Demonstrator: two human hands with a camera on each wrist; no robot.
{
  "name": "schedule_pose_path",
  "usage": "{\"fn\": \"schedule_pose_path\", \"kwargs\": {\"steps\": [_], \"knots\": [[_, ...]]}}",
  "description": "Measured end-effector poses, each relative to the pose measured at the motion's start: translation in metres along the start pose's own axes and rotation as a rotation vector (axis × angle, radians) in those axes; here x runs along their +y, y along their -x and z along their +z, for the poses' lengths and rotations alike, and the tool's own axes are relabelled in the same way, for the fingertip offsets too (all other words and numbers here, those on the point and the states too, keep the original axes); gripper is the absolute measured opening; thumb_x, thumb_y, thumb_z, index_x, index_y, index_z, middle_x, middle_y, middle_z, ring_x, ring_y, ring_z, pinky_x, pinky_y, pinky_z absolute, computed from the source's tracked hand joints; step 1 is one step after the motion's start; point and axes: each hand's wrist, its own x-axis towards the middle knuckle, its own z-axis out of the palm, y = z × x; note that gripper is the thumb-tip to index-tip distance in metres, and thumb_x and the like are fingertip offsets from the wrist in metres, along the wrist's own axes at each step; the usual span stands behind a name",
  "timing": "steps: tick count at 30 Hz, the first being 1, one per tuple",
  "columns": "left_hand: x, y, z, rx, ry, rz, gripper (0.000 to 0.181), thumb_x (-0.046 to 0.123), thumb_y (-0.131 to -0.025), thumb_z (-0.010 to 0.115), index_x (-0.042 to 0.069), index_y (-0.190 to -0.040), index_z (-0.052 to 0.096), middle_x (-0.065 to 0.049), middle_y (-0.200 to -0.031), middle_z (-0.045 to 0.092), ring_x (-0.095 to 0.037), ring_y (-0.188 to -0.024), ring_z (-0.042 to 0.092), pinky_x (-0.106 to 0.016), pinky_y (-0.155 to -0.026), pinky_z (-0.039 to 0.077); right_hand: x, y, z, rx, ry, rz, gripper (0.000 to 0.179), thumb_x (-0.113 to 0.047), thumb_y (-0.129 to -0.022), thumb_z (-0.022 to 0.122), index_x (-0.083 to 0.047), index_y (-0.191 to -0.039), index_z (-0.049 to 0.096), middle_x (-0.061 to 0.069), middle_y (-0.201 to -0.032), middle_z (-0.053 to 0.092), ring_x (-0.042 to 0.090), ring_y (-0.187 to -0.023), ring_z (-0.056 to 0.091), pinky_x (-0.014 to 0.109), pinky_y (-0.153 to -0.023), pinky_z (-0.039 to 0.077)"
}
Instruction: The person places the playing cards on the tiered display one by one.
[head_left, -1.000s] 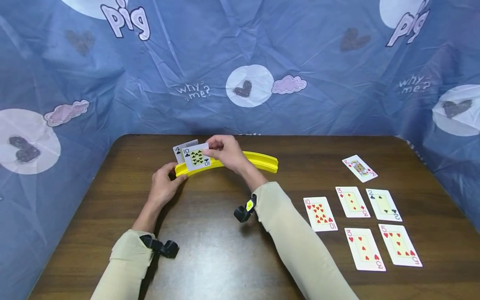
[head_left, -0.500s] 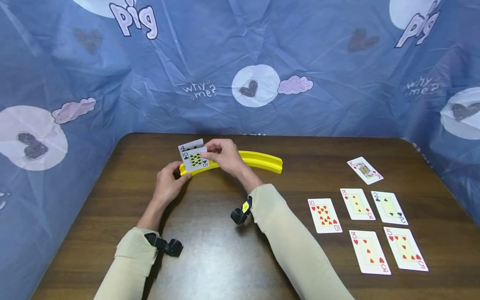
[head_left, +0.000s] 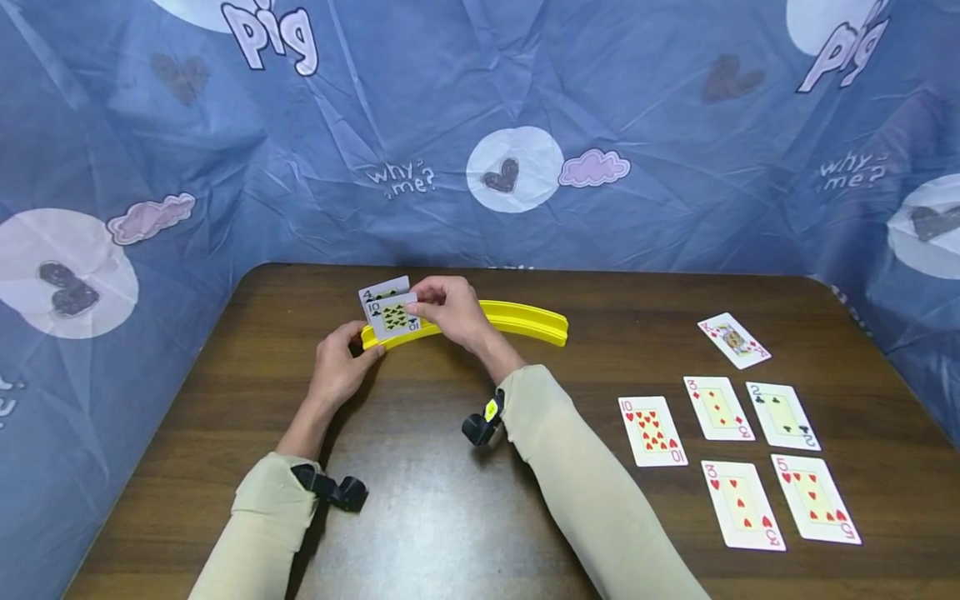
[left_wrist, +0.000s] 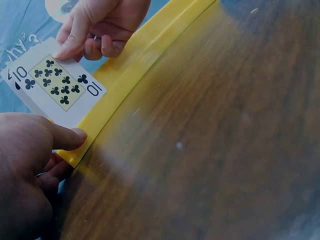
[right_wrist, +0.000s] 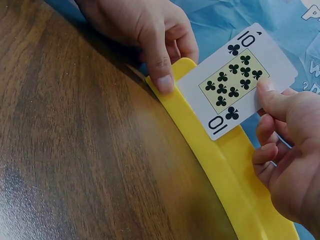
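Observation:
In the head view a curved yellow card holder (head_left: 525,323) lies near the back of the table. My left hand (head_left: 341,365) grips its left end, thumb in front and fingers behind. My right hand (head_left: 453,312) pinches the ten of clubs (head_left: 393,317) by its right side, with the thumb on its face. The ten's lower edge is at the holder; whether it sits in a groove I cannot tell. Behind it stands a black four (head_left: 385,289), mostly covered by the ten. Both hands and the ten (right_wrist: 232,82) also show in the right wrist view.
Face up on the right lie the king of diamonds (head_left: 734,341), three of diamonds (head_left: 718,408), two of clubs (head_left: 783,417), ten of hearts (head_left: 652,432), three of hearts (head_left: 743,505) and five of hearts (head_left: 816,499). A blue printed cloth (head_left: 337,225) hangs behind the table.
The right hand has brought the ten of clubs slightly left and down against the holder, so it covers more of the four. The left hand keeps its grip. The head view has shifted slightly.

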Motion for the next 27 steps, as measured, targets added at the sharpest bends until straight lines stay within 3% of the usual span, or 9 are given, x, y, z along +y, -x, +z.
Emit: {"fn": "schedule_pose_path", "kwargs": {"steps": [27], "knots": [[0.0021, 0.0004, -0.0006, -0.005, 0.002, -0.022, 0.033, 0.006, -0.089, 0.069, -0.005, -0.12, 0.064, -0.022, -0.106, 0.063, -0.031, -0.097, 0.054, -0.037, -0.086, 0.037, 0.003, -0.0058, 0.0008, -0.028, -0.051, 0.002, 0.016, -0.005, -0.088, 0.074, 0.003, -0.101, 0.073, 0.022, -0.097, 0.074, 0.008, -0.07, 0.055, 0.017, -0.062, 0.044]]}}
